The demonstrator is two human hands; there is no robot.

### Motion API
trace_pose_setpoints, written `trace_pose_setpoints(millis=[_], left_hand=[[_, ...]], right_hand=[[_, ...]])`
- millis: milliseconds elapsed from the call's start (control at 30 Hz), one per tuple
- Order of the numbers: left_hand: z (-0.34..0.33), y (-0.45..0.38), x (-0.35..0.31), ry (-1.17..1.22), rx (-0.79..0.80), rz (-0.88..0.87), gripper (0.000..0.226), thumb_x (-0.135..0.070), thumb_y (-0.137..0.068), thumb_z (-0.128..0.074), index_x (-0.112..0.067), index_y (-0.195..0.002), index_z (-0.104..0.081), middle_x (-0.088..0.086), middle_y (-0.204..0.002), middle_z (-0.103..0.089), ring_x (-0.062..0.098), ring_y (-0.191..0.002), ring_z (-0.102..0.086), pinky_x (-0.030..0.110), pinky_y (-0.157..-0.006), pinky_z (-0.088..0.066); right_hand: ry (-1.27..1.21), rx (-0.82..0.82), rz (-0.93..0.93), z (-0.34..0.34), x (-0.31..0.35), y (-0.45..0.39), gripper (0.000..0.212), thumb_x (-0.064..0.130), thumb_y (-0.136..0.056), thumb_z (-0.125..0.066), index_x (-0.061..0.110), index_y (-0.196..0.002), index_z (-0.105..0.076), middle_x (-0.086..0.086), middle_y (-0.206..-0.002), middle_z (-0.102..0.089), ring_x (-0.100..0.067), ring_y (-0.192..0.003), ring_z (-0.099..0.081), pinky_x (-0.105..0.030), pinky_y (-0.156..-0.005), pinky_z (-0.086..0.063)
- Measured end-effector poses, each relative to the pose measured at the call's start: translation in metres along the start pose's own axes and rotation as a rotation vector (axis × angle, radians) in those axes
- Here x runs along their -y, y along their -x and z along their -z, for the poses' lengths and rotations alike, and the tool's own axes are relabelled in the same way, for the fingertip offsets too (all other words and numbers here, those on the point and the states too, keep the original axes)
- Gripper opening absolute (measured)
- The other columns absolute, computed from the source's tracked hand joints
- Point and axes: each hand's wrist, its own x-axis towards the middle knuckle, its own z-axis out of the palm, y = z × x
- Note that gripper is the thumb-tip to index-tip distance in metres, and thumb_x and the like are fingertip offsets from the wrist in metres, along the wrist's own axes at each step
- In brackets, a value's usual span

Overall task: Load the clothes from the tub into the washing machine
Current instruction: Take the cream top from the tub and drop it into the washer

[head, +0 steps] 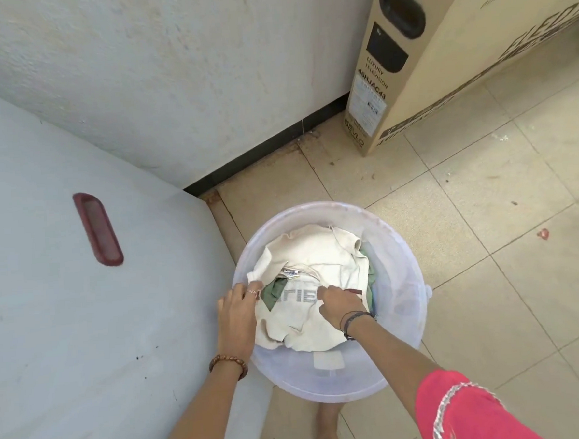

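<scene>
A round translucent white tub (405, 314) stands on the floor, holding a pile of clothes. On top lies a cream white garment (310, 252) with grey lettering and a neck label; a green garment (272, 290) shows beneath it. My left hand (237, 310) pinches the white garment's left edge at the tub's rim. My right hand (339, 302) grips the same garment near its middle. The washing machine (66, 301), pale grey with a dark red handle (98, 229) on its shut lid, stands directly left of the tub.
A tall cardboard television box (440, 50) leans at the back right. A pale wall (170, 74) with a black skirting runs behind the machine. Beige floor tiles (485, 224) spread to the right. A bare foot (324, 427) shows below the tub.
</scene>
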Motion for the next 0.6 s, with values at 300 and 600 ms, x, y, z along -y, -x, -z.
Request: trace_pose_setpoints(millis=[300,600], left_hand=[[0.053,-0.037,-0.055,1.249,0.204,0.417,0.043,-0.002,-0.087,-0.061,-0.02,-0.119,-0.039,0.011,-0.07,-0.07,0.017,-0.074,-0.068,0.026,-0.082,-0.05],[0.122,-0.048,-0.075,1.254,0.204,0.277,0.026,0.0,-0.086,-0.061,-0.019,-0.098,-0.047,0.001,-0.067,-0.056,0.01,-0.062,-0.061,0.026,-0.071,-0.047]], right_hand=[[-0.516,-0.335,0.299,0.07,0.019,0.021,0.05,0.006,-0.08,-0.053,0.037,-0.119,-0.049,0.004,-0.11,-0.065,-0.013,-0.08,-0.061,-0.032,-0.075,-0.052],[-0.196,0.018,0.321,0.147,0.036,0.077,0.019,0.023,-0.075,-0.072,0.022,-0.07,-0.054,0.006,-0.06,-0.045,-0.01,-0.054,-0.043,-0.025,-0.049,-0.036]])
